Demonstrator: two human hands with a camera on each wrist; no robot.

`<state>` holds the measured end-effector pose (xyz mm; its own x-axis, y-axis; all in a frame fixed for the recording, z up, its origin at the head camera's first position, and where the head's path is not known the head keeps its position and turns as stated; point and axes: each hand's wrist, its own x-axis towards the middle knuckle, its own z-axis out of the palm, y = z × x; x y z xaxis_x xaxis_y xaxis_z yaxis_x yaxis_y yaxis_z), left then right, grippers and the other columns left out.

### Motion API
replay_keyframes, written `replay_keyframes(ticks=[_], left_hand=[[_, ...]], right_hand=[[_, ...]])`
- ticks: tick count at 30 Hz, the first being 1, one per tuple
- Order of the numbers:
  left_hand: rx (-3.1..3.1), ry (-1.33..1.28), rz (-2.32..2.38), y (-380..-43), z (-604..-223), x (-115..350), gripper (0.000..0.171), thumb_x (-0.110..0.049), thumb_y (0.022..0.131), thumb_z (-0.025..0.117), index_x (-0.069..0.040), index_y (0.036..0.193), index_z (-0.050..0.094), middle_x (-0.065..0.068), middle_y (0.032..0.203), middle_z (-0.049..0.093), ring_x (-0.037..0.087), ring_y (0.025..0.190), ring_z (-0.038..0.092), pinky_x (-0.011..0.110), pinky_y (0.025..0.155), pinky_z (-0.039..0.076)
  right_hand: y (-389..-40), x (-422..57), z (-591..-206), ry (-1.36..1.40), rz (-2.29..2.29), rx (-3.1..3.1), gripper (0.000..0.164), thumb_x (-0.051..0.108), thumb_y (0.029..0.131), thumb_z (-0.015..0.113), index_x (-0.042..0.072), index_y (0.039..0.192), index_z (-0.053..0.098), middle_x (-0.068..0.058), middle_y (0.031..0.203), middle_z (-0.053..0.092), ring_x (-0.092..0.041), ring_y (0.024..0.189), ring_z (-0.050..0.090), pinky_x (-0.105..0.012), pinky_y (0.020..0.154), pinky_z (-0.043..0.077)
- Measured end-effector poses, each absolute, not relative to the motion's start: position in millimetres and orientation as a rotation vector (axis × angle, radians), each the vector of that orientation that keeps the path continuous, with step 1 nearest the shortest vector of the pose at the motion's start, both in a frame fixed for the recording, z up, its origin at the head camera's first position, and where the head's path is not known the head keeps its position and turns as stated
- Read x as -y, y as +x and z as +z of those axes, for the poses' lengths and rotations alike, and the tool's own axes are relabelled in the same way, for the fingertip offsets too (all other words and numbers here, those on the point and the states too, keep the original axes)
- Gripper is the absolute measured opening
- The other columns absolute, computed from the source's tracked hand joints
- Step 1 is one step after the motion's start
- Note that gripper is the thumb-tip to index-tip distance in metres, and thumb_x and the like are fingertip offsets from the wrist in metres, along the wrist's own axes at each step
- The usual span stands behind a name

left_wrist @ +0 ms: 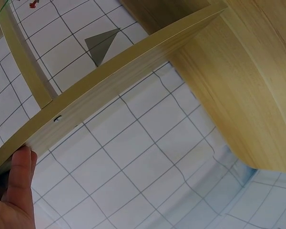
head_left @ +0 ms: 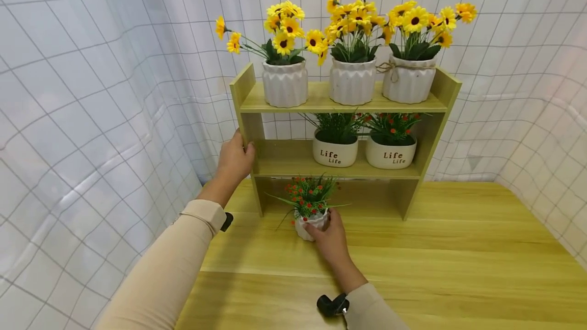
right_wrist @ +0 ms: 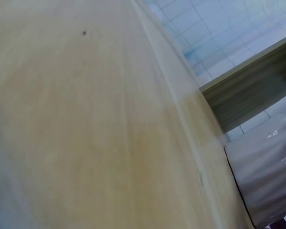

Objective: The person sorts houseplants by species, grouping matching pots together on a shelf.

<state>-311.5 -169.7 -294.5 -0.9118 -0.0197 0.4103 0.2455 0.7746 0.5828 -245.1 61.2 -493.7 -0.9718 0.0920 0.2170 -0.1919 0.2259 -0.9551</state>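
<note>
My left hand (head_left: 234,159) grips the left side panel of a light wooden shelf unit (head_left: 284,156), at about the height of its middle board. In the left wrist view, fingers (left_wrist: 22,174) press against that panel's outer face. My right hand (head_left: 334,241) holds a small white ribbed pot (head_left: 302,229) from its right side, thumb across the front. Green leaves and tiny red flowers (head_left: 308,197) rise out of this pot, in front of the bottom opening. The right wrist view catches the white pot (right_wrist: 262,167) at its right edge, low over the tabletop.
Three white pots of yellow flowers (head_left: 352,83) line the top board. Two cream "Life" planters (head_left: 335,152) with greenery stand on the middle board, toward the right. The unit stands on a wooden table (head_left: 481,258), with grid-patterned curtain (head_left: 91,116) around it.
</note>
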Motion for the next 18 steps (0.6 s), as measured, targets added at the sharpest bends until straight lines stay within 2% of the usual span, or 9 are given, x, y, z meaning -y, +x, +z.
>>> replay_keyframes(ticks=[4,8,18], left_hand=[[2.567,-0.174,-0.924,-311.6,-294.7,169.7,0.036,-0.018,0.103,0.046,0.002,0.133,0.048,0.030,0.118,0.063,0.042,0.101,0.065,0.051,0.078,0.055],[2.554,-0.189,-0.921,-310.6,-293.9,168.7,0.037,-0.017,0.102,0.046,0.003,0.133,0.048,0.030,0.118,0.063,0.042,0.100,0.065,0.051,0.077,0.054],[2.563,-0.176,-0.925,-309.8,-293.4,170.0,0.041,-0.018,0.103,0.046,0.003,0.138,0.045,0.030,0.121,0.062,0.043,0.105,0.064,0.052,0.081,0.054]], right_hand=[[-243.4,-60.8,-494.9,0.080,1.896,2.202,0.071,0.023,0.083,0.082,-0.003,0.137,0.045,-0.020,0.127,0.054,-0.034,0.114,0.056,-0.048,0.092,0.050],[-240.5,-62.3,-497.1,0.060,1.977,2.137,0.073,0.022,0.082,0.083,-0.001,0.139,0.044,-0.019,0.124,0.055,-0.031,0.108,0.058,-0.040,0.083,0.054],[-223.5,-64.4,-490.4,0.029,1.976,2.091,0.069,0.024,0.080,0.085,0.003,0.134,0.047,-0.018,0.122,0.056,-0.029,0.101,0.058,-0.033,0.076,0.055]])
